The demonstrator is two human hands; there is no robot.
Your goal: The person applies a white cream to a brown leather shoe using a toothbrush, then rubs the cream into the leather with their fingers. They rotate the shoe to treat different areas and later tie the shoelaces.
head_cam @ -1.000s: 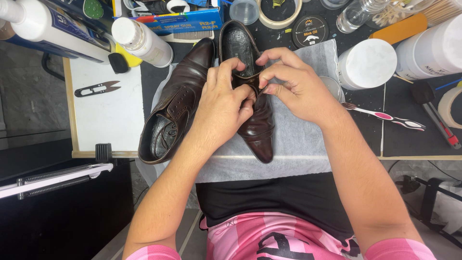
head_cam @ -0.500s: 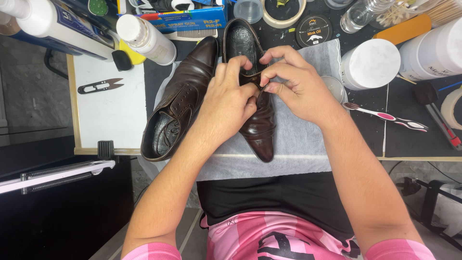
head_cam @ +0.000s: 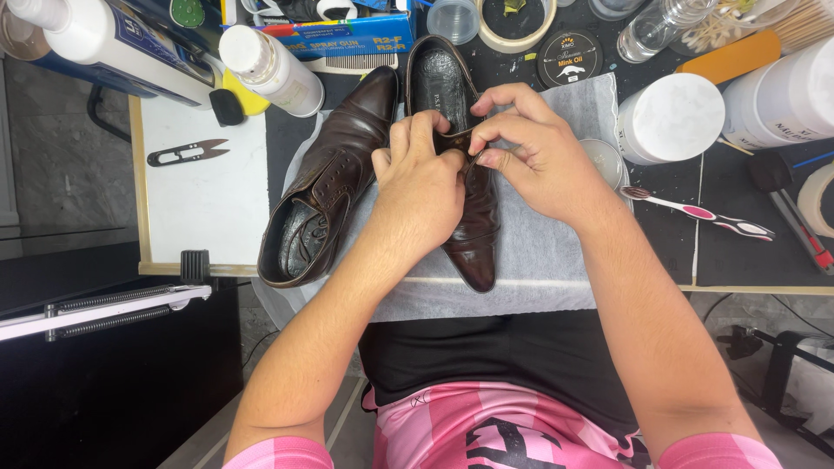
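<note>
Two dark brown leather dress shoes lie on a white cloth [head_cam: 539,260]. The right shoe [head_cam: 473,226] points its toe toward me. My left hand [head_cam: 421,187] rests over its middle, fingers curled at the lacing area. My right hand [head_cam: 530,152] pinches the same spot from the other side, thumb and fingers closed on the shoe's upper; a lace may be between them, but it is too small to tell. The left shoe [head_cam: 326,187] lies untouched beside my left hand, its opening toward me.
White bottles [head_cam: 269,69] and tubs [head_cam: 669,117], a round polish tin [head_cam: 569,56], a pink toothbrush [head_cam: 695,208], thread snips [head_cam: 187,152] on a white board, and tape rolls crowd the back of the table. A lamp arm [head_cam: 104,308] juts in at lower left.
Both hands stay on the right shoe's lacing area; the fingers have shifted only slightly. The shoes have not moved.
</note>
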